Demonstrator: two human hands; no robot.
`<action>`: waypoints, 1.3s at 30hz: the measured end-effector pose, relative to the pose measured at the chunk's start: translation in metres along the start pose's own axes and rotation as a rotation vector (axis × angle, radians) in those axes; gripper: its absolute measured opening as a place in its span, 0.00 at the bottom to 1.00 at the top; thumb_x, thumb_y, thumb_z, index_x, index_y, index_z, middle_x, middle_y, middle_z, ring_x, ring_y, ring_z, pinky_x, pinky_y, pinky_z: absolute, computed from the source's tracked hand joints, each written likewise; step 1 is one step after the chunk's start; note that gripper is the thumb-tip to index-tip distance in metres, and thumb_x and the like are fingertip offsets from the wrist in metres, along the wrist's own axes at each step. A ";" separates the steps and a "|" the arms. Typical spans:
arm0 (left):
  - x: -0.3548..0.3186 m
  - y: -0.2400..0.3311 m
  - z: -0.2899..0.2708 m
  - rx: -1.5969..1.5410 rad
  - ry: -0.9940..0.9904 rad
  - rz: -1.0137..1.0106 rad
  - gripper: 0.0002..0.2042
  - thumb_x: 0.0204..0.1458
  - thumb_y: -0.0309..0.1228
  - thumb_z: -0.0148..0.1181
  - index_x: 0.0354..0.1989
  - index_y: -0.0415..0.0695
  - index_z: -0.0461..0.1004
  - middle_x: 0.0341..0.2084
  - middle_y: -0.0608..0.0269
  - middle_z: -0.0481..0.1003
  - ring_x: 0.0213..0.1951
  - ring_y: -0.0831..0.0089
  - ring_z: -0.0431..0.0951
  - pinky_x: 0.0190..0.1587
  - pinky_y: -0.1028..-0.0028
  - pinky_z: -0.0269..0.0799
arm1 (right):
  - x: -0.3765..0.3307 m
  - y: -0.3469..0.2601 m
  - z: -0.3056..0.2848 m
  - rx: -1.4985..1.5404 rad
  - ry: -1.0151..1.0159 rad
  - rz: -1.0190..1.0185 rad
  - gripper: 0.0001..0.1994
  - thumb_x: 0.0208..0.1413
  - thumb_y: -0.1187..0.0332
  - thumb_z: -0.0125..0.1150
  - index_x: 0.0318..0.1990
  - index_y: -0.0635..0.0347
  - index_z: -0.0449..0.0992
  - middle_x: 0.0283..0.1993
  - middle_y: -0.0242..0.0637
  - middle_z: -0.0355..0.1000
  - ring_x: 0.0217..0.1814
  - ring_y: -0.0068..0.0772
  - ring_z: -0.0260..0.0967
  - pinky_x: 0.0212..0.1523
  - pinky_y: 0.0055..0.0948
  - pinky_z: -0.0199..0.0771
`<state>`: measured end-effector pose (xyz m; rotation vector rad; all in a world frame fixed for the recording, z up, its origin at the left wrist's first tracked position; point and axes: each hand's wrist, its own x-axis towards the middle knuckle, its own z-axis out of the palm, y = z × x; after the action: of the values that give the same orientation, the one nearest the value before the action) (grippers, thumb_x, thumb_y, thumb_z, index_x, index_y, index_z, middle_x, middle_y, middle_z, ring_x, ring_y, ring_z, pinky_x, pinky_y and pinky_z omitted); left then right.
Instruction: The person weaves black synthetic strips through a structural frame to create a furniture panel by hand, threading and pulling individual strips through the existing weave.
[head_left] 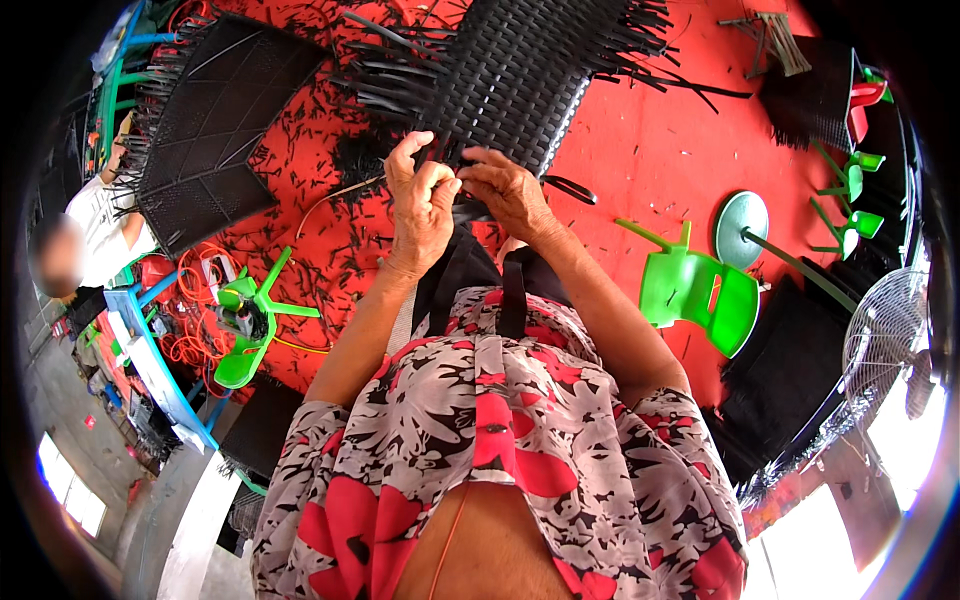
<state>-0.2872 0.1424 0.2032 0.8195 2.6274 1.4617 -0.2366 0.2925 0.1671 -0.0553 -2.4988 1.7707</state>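
A black woven panel (510, 85) of flat plastic strips lies ahead of me, loose strip ends fanning out from its sides. At its near end my left hand (422, 205) is closed in a pinch, thumb against bent fingers. My right hand (508, 195) is close beside it, its fingers curled and slightly blurred. Dark strips show behind and between the fingers, but what either hand grips is too small to make out. Just right of my right hand, a black strip loop (572, 189) sticks out from the panel.
Strip scraps litter the red floor (620, 160). Another black woven panel (225, 130) lies left, near a person in white (105, 235). Green plastic chairs (690, 290) stand on both sides; orange cords (195, 335) tangle at left. A fan (885, 325) and a round-topped stand (741, 230) are right.
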 end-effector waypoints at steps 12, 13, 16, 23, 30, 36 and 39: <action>0.007 -0.042 0.017 0.552 -0.308 0.013 0.13 0.41 0.22 0.57 0.37 0.46 0.77 0.65 0.51 0.45 0.62 0.41 0.46 0.59 0.45 0.47 | 0.017 -0.017 -0.011 -0.502 -0.089 0.366 0.08 0.46 0.68 0.54 0.27 0.61 0.78 0.27 0.50 0.74 0.30 0.54 0.73 0.33 0.42 0.74; 0.008 -0.040 0.021 0.553 -0.301 0.009 0.12 0.42 0.22 0.56 0.37 0.46 0.76 0.66 0.51 0.44 0.62 0.41 0.46 0.59 0.45 0.47 | 0.019 -0.012 -0.010 -0.486 -0.065 0.335 0.07 0.46 0.69 0.54 0.27 0.61 0.78 0.27 0.50 0.74 0.30 0.53 0.73 0.33 0.42 0.74; 0.009 -0.038 0.023 0.468 -0.278 -0.004 0.09 0.43 0.22 0.56 0.35 0.45 0.74 0.66 0.50 0.43 0.63 0.40 0.45 0.59 0.45 0.48 | 0.024 -0.012 -0.007 -0.411 0.006 0.257 0.07 0.49 0.71 0.55 0.29 0.62 0.78 0.26 0.49 0.73 0.30 0.51 0.73 0.34 0.41 0.73; 0.009 -0.002 -0.002 0.299 -0.085 -0.037 0.04 0.45 0.21 0.59 0.29 0.41 0.71 0.60 0.51 0.53 0.60 0.49 0.54 0.59 0.58 0.54 | 0.009 -0.030 -0.015 -0.200 0.126 0.071 0.07 0.49 0.76 0.59 0.36 0.61 0.77 0.44 0.46 0.73 0.35 0.48 0.74 0.34 0.38 0.75; 0.005 0.001 -0.023 -0.103 0.028 -0.152 0.03 0.49 0.20 0.57 0.31 0.38 0.70 0.46 0.58 0.67 0.46 0.63 0.69 0.46 0.70 0.66 | 0.006 -0.028 -0.001 0.311 -0.061 0.284 0.08 0.52 0.74 0.60 0.40 0.66 0.76 0.36 0.40 0.76 0.32 0.25 0.72 0.32 0.25 0.71; 0.009 -0.031 0.010 0.366 0.077 0.010 0.07 0.45 0.25 0.60 0.33 0.41 0.72 0.31 0.60 0.70 0.35 0.59 0.73 0.36 0.64 0.70 | 0.019 -0.031 -0.006 0.075 0.079 0.574 0.09 0.47 0.70 0.62 0.33 0.68 0.77 0.24 0.43 0.75 0.24 0.30 0.73 0.29 0.27 0.72; 0.013 -0.019 0.020 0.445 -0.028 -0.068 0.08 0.45 0.28 0.61 0.32 0.42 0.71 0.29 0.60 0.68 0.35 0.60 0.72 0.36 0.64 0.69 | 0.015 -0.029 -0.010 -0.059 0.076 0.531 0.10 0.45 0.69 0.62 0.33 0.67 0.78 0.26 0.48 0.75 0.28 0.39 0.75 0.32 0.31 0.74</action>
<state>-0.3018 0.1558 0.1798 0.7533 2.9682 0.8481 -0.2507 0.2935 0.1982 -0.8440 -2.6440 1.8014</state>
